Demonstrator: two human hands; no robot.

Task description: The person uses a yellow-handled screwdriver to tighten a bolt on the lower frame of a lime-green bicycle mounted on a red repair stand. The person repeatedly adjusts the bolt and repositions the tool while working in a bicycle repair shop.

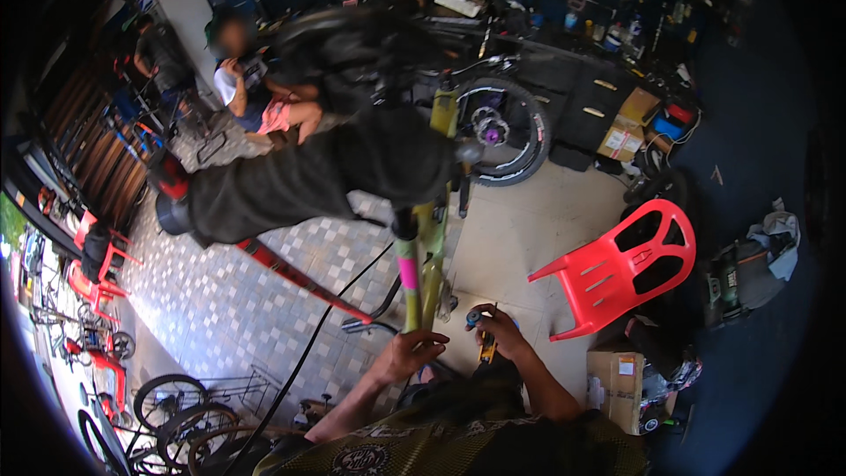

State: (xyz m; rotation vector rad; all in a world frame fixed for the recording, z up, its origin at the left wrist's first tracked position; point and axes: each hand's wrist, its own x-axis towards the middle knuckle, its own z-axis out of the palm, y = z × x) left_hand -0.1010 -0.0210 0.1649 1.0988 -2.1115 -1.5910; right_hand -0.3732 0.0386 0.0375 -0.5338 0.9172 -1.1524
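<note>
In front of me a yellow-green bicycle frame with a pink band stands upright. A large arm wrapped in black cloth crosses in front of its upper part. My left hand is at the frame's lower end, fingers slightly bent and apart; nothing shows between them, and whether it touches the tube is unclear. Just to the right, my right hand is closed around a small tool with a yellow part. A dark, round piece with blue shows at its fingertips. The tool's exact kind is unclear.
A red plastic chair lies tipped at the right, above a cardboard box. Beyond the frame are a bicycle wheel and a cluttered workbench. A seated person is at the far left. Bicycle wheels stand lower left.
</note>
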